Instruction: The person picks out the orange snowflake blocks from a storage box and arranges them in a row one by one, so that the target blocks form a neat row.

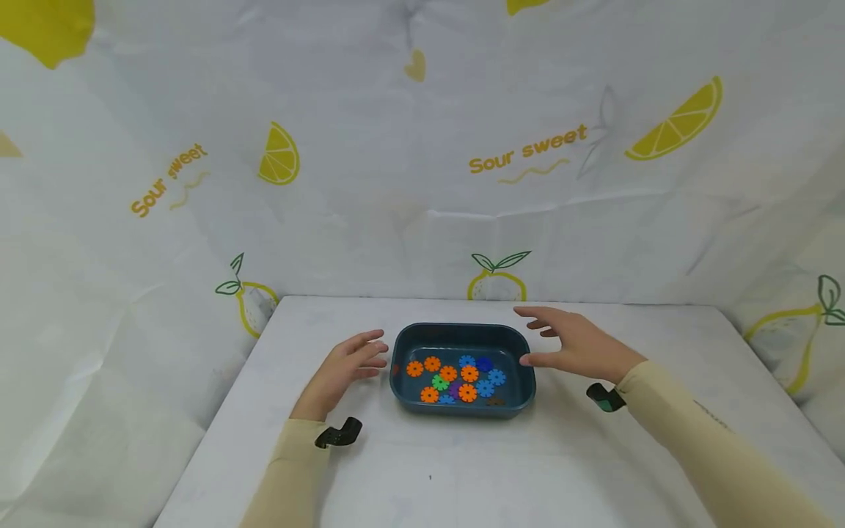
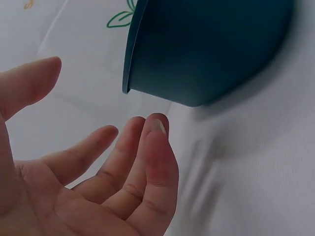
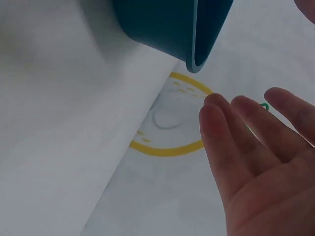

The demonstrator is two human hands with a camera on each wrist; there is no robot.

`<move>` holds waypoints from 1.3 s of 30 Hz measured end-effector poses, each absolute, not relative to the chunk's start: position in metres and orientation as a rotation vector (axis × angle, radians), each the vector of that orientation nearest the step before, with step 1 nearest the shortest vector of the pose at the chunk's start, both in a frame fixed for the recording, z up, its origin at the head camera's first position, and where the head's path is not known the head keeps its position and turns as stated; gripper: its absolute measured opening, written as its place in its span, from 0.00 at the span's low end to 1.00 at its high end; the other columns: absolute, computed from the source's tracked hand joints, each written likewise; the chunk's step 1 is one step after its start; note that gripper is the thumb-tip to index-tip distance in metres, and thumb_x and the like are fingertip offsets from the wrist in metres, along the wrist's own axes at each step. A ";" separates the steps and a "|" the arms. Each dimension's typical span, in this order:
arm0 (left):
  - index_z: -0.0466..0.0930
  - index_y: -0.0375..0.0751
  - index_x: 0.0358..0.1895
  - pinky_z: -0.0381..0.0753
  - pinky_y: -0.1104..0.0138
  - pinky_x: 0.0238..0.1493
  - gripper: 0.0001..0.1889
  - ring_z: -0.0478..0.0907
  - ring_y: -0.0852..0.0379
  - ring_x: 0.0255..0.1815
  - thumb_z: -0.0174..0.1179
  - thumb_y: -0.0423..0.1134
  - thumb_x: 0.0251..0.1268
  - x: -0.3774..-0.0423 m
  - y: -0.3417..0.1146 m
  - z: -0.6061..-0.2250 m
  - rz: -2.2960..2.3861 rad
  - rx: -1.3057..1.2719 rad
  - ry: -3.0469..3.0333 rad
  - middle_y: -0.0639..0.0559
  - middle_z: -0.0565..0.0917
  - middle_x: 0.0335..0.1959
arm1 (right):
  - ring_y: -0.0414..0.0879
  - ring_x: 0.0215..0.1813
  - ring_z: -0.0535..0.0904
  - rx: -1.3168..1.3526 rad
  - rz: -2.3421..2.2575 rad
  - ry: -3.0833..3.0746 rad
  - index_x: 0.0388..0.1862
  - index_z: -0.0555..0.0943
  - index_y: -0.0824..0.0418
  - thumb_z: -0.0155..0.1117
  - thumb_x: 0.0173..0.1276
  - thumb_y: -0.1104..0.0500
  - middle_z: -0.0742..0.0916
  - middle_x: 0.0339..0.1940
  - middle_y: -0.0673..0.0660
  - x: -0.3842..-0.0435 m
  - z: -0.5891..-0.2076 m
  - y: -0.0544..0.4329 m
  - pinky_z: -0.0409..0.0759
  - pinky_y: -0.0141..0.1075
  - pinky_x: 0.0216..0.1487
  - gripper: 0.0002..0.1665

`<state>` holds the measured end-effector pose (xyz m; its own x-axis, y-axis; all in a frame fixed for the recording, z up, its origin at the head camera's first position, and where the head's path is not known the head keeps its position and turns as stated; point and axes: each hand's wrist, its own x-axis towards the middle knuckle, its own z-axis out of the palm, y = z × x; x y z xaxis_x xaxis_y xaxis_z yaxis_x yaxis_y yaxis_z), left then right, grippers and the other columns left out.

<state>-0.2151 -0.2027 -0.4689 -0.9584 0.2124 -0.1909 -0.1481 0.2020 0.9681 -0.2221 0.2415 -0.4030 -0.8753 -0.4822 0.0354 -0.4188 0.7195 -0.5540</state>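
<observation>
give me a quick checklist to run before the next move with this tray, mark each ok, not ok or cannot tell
1. Blue tray upright on the table: ok.
2. Visible notched discs all inside the tray: ok.
3. Left hand holding nothing, fingers apart from the tray: ok.
4. Right hand holding nothing: ok.
5. Right thumb clear of the tray's rim: cannot tell, they overlap in the head view.
</observation>
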 end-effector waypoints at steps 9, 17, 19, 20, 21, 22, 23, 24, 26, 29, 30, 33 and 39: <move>0.72 0.49 0.81 0.86 0.56 0.65 0.33 0.87 0.49 0.59 0.66 0.52 0.78 -0.222 -0.191 -0.479 1.873 0.044 2.100 0.41 0.85 0.67 | 0.55 0.69 0.85 -0.876 -0.981 2.577 0.80 0.74 0.53 0.78 0.72 0.47 0.81 0.77 0.57 -0.246 -0.408 0.210 0.83 0.55 0.70 0.42; 0.73 0.48 0.80 0.87 0.61 0.57 0.30 0.87 0.54 0.54 0.66 0.44 0.79 -0.228 -0.188 -0.490 1.910 0.095 2.043 0.40 0.84 0.60 | 0.55 0.67 0.86 -0.883 -0.942 2.467 0.77 0.78 0.56 0.77 0.73 0.57 0.85 0.70 0.59 -0.260 -0.415 0.184 0.85 0.50 0.68 0.35; 0.73 0.49 0.80 0.88 0.62 0.56 0.30 0.87 0.53 0.53 0.66 0.43 0.78 -0.229 -0.188 -0.494 1.920 0.094 2.021 0.39 0.84 0.60 | 0.56 0.67 0.86 -0.876 -0.927 2.449 0.76 0.78 0.57 0.77 0.73 0.59 0.86 0.69 0.59 -0.261 -0.416 0.179 0.85 0.51 0.68 0.35; 0.73 0.49 0.80 0.88 0.62 0.55 0.30 0.87 0.53 0.53 0.66 0.43 0.78 -0.230 -0.188 -0.495 1.925 0.097 2.015 0.38 0.84 0.60 | 0.56 0.66 0.86 -0.873 -0.923 2.439 0.76 0.78 0.58 0.76 0.73 0.60 0.86 0.69 0.59 -0.261 -0.416 0.176 0.85 0.51 0.68 0.34; 0.73 0.48 0.80 0.88 0.62 0.54 0.30 0.87 0.53 0.53 0.66 0.43 0.78 -0.230 -0.189 -0.496 1.932 0.099 2.008 0.37 0.84 0.60 | 0.56 0.66 0.86 -0.872 -0.919 2.430 0.76 0.79 0.58 0.76 0.72 0.61 0.86 0.69 0.59 -0.262 -0.417 0.174 0.85 0.51 0.68 0.34; 0.73 0.48 0.80 0.88 0.63 0.54 0.30 0.87 0.53 0.52 0.66 0.43 0.78 -0.230 -0.189 -0.497 1.937 0.104 2.005 0.37 0.84 0.61 | 0.56 0.66 0.86 -0.873 -0.911 2.423 0.75 0.79 0.58 0.76 0.72 0.61 0.86 0.69 0.59 -0.262 -0.418 0.171 0.84 0.51 0.68 0.34; 0.73 0.48 0.80 0.88 0.63 0.53 0.30 0.87 0.53 0.52 0.66 0.43 0.79 -0.229 -0.189 -0.497 1.944 0.107 2.002 0.36 0.84 0.61 | 0.56 0.66 0.85 -0.877 -0.904 2.414 0.75 0.80 0.59 0.76 0.72 0.62 0.86 0.69 0.59 -0.262 -0.418 0.169 0.84 0.51 0.68 0.33; 0.73 0.48 0.80 0.88 0.63 0.53 0.30 0.87 0.52 0.52 0.66 0.42 0.79 -0.229 -0.190 -0.498 1.948 0.110 1.997 0.36 0.83 0.61 | 0.56 0.65 0.86 -0.891 -0.888 2.410 0.74 0.80 0.59 0.77 0.72 0.62 0.87 0.68 0.59 -0.263 -0.419 0.167 0.85 0.50 0.68 0.32; 0.73 0.48 0.80 0.88 0.63 0.53 0.30 0.87 0.53 0.52 0.67 0.43 0.78 -0.229 -0.190 -0.498 1.953 0.120 1.991 0.36 0.84 0.61 | 0.54 0.64 0.86 -0.901 -0.857 2.406 0.71 0.82 0.58 0.77 0.71 0.62 0.88 0.67 0.58 -0.265 -0.421 0.163 0.85 0.49 0.68 0.30; 0.73 0.48 0.80 0.88 0.63 0.53 0.31 0.86 0.53 0.51 0.67 0.44 0.78 -0.229 -0.190 -0.499 1.957 0.128 1.983 0.38 0.84 0.60 | 0.53 0.62 0.86 -0.908 -0.812 2.404 0.66 0.85 0.57 0.78 0.70 0.61 0.89 0.64 0.57 -0.268 -0.420 0.159 0.85 0.48 0.67 0.26; 0.73 0.49 0.80 0.88 0.63 0.54 0.31 0.86 0.53 0.52 0.67 0.44 0.78 -0.229 -0.190 -0.499 1.958 0.129 1.981 0.38 0.84 0.60 | 0.53 0.61 0.86 -0.912 -0.791 2.407 0.65 0.86 0.57 0.78 0.70 0.61 0.89 0.63 0.56 -0.270 -0.420 0.158 0.86 0.48 0.66 0.25; 0.73 0.49 0.80 0.88 0.63 0.54 0.31 0.86 0.54 0.51 0.67 0.44 0.78 -0.230 -0.192 -0.501 1.965 0.128 1.976 0.40 0.84 0.60 | 0.51 0.59 0.87 -0.904 -0.743 2.403 0.62 0.88 0.56 0.79 0.70 0.61 0.90 0.59 0.55 -0.274 -0.418 0.153 0.86 0.47 0.65 0.22; 0.73 0.49 0.80 0.88 0.63 0.53 0.30 0.87 0.54 0.51 0.67 0.44 0.78 -0.231 -0.192 -0.502 1.976 0.118 1.970 0.40 0.85 0.59 | 0.48 0.56 0.87 -0.911 -0.626 2.390 0.58 0.89 0.54 0.79 0.69 0.61 0.91 0.56 0.53 -0.279 -0.416 0.142 0.87 0.45 0.63 0.19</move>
